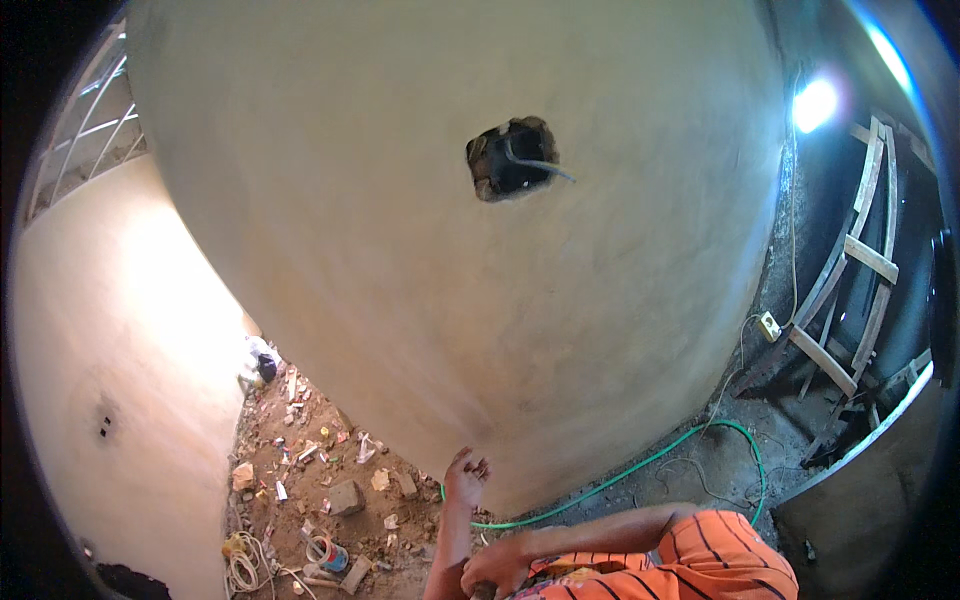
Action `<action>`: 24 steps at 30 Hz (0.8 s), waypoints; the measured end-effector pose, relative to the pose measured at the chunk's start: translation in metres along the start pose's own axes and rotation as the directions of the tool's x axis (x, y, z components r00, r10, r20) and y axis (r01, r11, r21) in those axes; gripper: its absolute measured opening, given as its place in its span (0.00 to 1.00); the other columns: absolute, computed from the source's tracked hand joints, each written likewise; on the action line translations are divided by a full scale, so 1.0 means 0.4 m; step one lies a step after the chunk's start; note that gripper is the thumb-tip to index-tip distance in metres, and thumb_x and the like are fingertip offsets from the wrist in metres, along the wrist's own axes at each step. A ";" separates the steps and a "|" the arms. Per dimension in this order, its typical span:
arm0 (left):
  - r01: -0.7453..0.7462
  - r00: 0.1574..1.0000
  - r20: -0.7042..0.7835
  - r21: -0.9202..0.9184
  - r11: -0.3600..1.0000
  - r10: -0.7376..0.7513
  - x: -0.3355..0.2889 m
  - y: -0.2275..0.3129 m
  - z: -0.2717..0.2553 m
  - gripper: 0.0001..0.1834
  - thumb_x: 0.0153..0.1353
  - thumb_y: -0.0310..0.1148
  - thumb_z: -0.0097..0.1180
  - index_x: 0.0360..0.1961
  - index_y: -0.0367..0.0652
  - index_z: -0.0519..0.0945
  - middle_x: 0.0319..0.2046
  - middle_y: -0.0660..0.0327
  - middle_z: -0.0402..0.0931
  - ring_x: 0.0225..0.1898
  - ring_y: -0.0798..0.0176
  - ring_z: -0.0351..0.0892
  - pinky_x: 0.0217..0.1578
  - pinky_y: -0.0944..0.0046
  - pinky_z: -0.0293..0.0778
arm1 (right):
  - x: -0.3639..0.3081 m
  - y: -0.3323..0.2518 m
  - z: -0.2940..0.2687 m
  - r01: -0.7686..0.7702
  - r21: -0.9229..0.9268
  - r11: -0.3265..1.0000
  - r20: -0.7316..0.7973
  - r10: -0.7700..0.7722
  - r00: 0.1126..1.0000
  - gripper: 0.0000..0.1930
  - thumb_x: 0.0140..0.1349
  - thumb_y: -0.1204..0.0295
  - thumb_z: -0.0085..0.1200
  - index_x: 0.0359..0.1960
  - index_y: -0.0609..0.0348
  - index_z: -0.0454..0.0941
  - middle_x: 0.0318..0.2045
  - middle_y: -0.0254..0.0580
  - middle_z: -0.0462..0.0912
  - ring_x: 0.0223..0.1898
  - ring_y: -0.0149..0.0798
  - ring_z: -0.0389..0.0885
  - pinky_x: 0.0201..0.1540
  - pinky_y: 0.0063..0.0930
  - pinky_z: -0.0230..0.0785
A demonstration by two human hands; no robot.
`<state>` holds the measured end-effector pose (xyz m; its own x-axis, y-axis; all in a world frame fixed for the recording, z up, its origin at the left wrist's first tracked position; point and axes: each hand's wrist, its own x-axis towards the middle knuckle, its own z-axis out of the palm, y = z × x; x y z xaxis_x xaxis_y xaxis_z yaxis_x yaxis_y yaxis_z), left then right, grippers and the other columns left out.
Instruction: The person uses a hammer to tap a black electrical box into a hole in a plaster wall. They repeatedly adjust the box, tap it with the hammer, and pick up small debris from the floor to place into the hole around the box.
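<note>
My left hand [466, 478] is raised in front of the lower part of a smooth plastered wall [400, 230]. Its fingers are loosely bent and apart, with nothing seen in them. From the right, my right arm in an orange, dark-striped sleeve [725, 555] reaches across my body. My right hand [497, 566] is closed around a dark handle [483, 591] at the lower edge of the picture; the rest of that object is cut off. Higher on the wall is a rough square hole [512, 160] with a grey cable or conduit end [545, 167] sticking out.
A green hose [610, 484] curves along the wall's foot. Rubble [347, 497], litter and a coiled pale cable [246, 568] lie on the dirt at left. A wooden ladder-like frame [870, 258] leans at right, near a socket box [768, 326] and a bright lamp [815, 105].
</note>
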<state>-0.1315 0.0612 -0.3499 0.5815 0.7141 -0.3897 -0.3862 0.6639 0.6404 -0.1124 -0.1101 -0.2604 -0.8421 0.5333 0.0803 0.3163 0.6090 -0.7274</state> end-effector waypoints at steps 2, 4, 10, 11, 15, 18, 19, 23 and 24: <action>-0.025 0.998 -0.051 0.009 1.000 0.025 -0.001 0.025 -0.039 0.12 0.56 0.30 0.51 0.43 0.51 0.73 0.23 0.65 0.70 0.36 0.57 0.76 0.36 0.55 0.71 | 0.037 0.010 0.027 0.018 -0.027 0.999 0.053 -0.017 0.998 0.18 0.33 0.65 0.62 0.30 0.55 0.76 0.28 0.48 0.80 0.35 0.50 0.79 0.40 0.47 0.67; -0.024 0.999 -0.047 0.061 0.998 0.027 -0.004 0.055 -0.035 0.12 0.57 0.30 0.51 0.44 0.50 0.73 0.26 0.64 0.72 0.37 0.57 0.76 0.37 0.55 0.71 | 0.073 0.029 0.055 0.080 -0.046 0.996 0.035 -0.078 0.996 0.17 0.33 0.65 0.62 0.29 0.55 0.76 0.27 0.48 0.80 0.35 0.50 0.79 0.39 0.47 0.67; 0.003 0.998 -0.050 0.475 0.880 0.023 -0.112 0.146 -0.125 0.14 0.57 0.30 0.50 0.46 0.42 0.72 0.33 0.60 0.74 0.37 0.58 0.76 0.36 0.57 0.72 | 0.004 -0.015 0.011 -0.024 -0.074 0.997 -0.139 0.014 0.990 0.17 0.37 0.62 0.62 0.31 0.52 0.76 0.26 0.47 0.80 0.34 0.51 0.80 0.36 0.46 0.67; 0.023 0.998 -0.057 0.474 0.880 0.004 -0.149 0.167 -0.139 0.15 0.57 0.29 0.50 0.46 0.41 0.72 0.33 0.59 0.75 0.37 0.58 0.76 0.36 0.57 0.73 | -0.066 -0.054 -0.053 -0.170 -0.077 0.982 -0.177 0.154 0.972 0.19 0.40 0.60 0.62 0.35 0.50 0.77 0.27 0.46 0.80 0.34 0.52 0.79 0.35 0.46 0.67; -0.168 0.985 0.011 0.286 0.943 0.172 -0.198 0.129 -0.511 0.13 0.57 0.29 0.49 0.45 0.40 0.72 0.31 0.59 0.75 0.36 0.58 0.76 0.34 0.57 0.73 | -0.172 -0.045 -0.183 -0.415 -0.024 0.909 -0.589 0.323 0.741 0.15 0.46 0.58 0.62 0.35 0.45 0.77 0.29 0.42 0.81 0.34 0.51 0.80 0.34 0.40 0.70; 0.155 0.935 -0.333 0.082 0.984 -0.120 -0.245 0.019 -0.546 0.10 0.56 0.27 0.47 0.40 0.42 0.73 0.28 0.61 0.75 0.32 0.60 0.76 0.30 0.57 0.73 | -0.251 -0.101 -0.315 -0.297 0.111 0.948 -0.799 0.264 0.541 0.14 0.49 0.60 0.61 0.35 0.52 0.76 0.28 0.42 0.81 0.33 0.44 0.81 0.33 0.37 0.70; 0.192 0.912 -0.386 0.109 0.975 -0.137 -0.264 -0.025 -0.574 0.09 0.56 0.31 0.48 0.36 0.42 0.75 0.28 0.60 0.76 0.32 0.58 0.76 0.31 0.56 0.73 | -0.258 -0.122 -0.344 -0.105 0.163 0.981 -0.849 0.193 0.492 0.15 0.49 0.63 0.62 0.36 0.54 0.75 0.28 0.43 0.80 0.33 0.43 0.81 0.34 0.37 0.69; 0.354 0.853 -0.479 0.236 0.905 -0.208 -0.261 -0.208 -0.697 0.11 0.55 0.39 0.50 0.28 0.44 0.79 0.27 0.58 0.78 0.32 0.55 0.77 0.32 0.55 0.73 | -0.314 -0.177 -0.398 0.579 0.122 0.806 -0.946 -0.082 0.314 0.13 0.53 0.63 0.61 0.31 0.57 0.72 0.21 0.37 0.77 0.25 0.39 0.77 0.29 0.33 0.70; 0.386 0.849 -0.483 0.289 0.876 -0.215 -0.281 -0.243 -0.728 0.11 0.55 0.39 0.51 0.28 0.44 0.79 0.27 0.59 0.78 0.32 0.56 0.78 0.32 0.55 0.73 | -0.313 -0.242 -0.438 0.633 -0.072 0.771 -0.957 -0.232 0.174 0.13 0.56 0.61 0.58 0.30 0.54 0.69 0.20 0.35 0.74 0.23 0.36 0.75 0.28 0.32 0.70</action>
<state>-0.3677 -0.0190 -0.5611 0.2311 0.5705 -0.7881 0.0928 0.7934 0.6015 0.0391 -0.1328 -0.0807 0.1985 0.5136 0.8348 -0.2578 0.8491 -0.4611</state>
